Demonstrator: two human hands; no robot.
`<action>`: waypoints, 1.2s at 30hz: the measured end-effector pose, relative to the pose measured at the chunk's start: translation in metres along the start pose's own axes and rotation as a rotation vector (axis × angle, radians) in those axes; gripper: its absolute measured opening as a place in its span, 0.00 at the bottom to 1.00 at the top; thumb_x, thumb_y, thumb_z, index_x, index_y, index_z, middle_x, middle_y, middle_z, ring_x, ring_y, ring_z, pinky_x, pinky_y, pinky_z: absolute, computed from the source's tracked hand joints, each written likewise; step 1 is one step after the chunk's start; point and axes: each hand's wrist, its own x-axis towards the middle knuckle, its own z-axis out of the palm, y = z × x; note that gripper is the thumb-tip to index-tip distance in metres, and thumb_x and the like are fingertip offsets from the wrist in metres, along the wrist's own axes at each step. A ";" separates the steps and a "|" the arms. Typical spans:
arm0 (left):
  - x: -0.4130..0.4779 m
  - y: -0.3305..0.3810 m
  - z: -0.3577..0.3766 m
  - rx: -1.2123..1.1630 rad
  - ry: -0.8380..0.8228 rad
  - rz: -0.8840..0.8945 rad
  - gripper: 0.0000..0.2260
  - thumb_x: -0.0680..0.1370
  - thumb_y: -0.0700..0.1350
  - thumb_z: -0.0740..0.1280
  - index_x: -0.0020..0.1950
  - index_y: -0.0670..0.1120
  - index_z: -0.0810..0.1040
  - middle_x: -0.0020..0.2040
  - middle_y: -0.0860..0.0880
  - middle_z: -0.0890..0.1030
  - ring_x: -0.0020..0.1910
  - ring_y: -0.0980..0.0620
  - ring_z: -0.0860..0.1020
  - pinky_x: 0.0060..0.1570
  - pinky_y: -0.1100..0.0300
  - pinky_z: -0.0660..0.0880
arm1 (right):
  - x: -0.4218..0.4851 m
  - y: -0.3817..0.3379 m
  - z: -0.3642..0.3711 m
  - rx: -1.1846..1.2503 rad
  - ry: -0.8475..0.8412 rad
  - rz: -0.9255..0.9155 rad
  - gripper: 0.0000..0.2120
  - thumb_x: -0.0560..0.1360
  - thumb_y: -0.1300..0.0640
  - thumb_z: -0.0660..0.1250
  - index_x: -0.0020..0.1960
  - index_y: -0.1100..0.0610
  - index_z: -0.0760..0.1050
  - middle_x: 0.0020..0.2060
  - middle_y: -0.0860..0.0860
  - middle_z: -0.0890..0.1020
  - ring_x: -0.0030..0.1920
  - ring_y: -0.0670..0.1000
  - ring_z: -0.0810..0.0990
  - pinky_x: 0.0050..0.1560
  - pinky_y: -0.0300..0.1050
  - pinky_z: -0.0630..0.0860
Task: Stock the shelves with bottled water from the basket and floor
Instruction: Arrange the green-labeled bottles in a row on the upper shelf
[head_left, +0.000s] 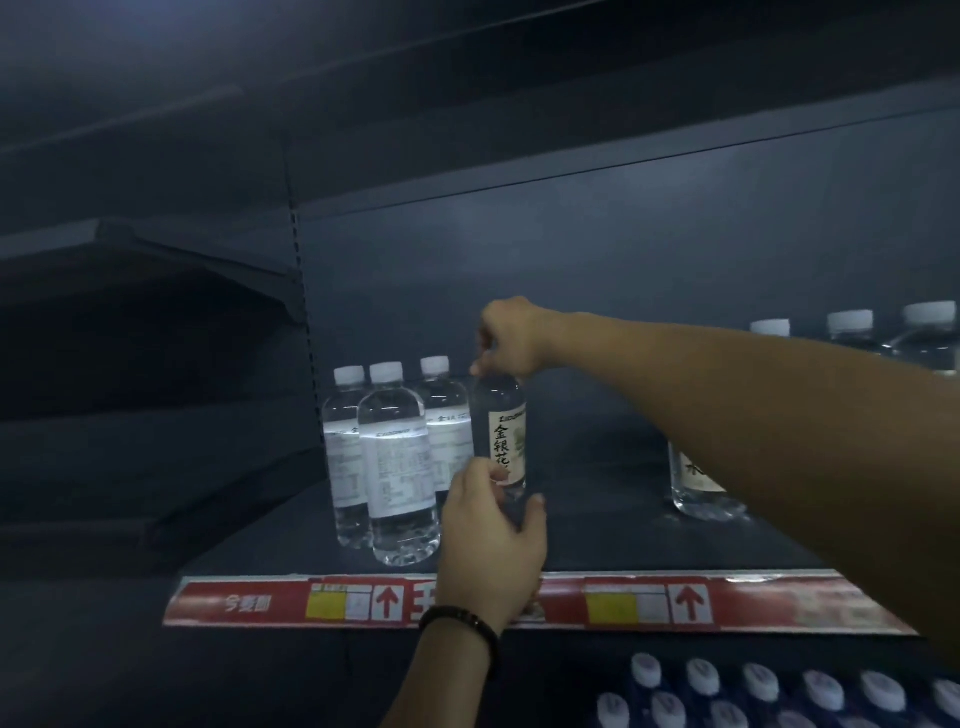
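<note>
— Where is the bottle (501, 436) now?

— On the dark shelf (623, 530), upright, just beside three other bottles (397, 462) on its left side. The right hand (511, 338) has its fingers closed around the cap from above. The left hand (491, 540) is curled around the lower part; the thumb and fingers press on the sides.

— More water on the shelf?

— Yes, more bottles (696, 483) at the right, partly hidden behind the right forearm. Under the red price strip (649, 603) I see white caps (763, 686) in rows.
</note>
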 end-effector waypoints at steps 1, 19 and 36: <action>-0.001 0.002 0.000 -0.008 0.015 -0.002 0.14 0.78 0.54 0.74 0.58 0.57 0.71 0.53 0.60 0.73 0.49 0.56 0.79 0.47 0.62 0.80 | -0.005 0.002 -0.004 -0.002 -0.005 0.006 0.14 0.76 0.46 0.77 0.48 0.58 0.86 0.44 0.55 0.88 0.47 0.56 0.86 0.50 0.48 0.84; -0.027 0.104 0.041 -0.264 -0.325 -0.149 0.20 0.75 0.55 0.79 0.62 0.58 0.74 0.49 0.61 0.87 0.44 0.68 0.84 0.45 0.66 0.81 | -0.148 0.056 -0.101 0.041 -0.147 0.203 0.14 0.78 0.49 0.76 0.47 0.61 0.86 0.31 0.52 0.87 0.33 0.47 0.85 0.47 0.42 0.82; -0.053 0.222 0.162 -0.328 -0.468 -0.142 0.23 0.78 0.52 0.77 0.69 0.51 0.74 0.54 0.62 0.80 0.52 0.62 0.79 0.50 0.67 0.76 | -0.268 0.173 -0.148 -0.196 0.050 0.334 0.09 0.77 0.61 0.74 0.57 0.58 0.87 0.51 0.54 0.88 0.53 0.56 0.86 0.60 0.52 0.83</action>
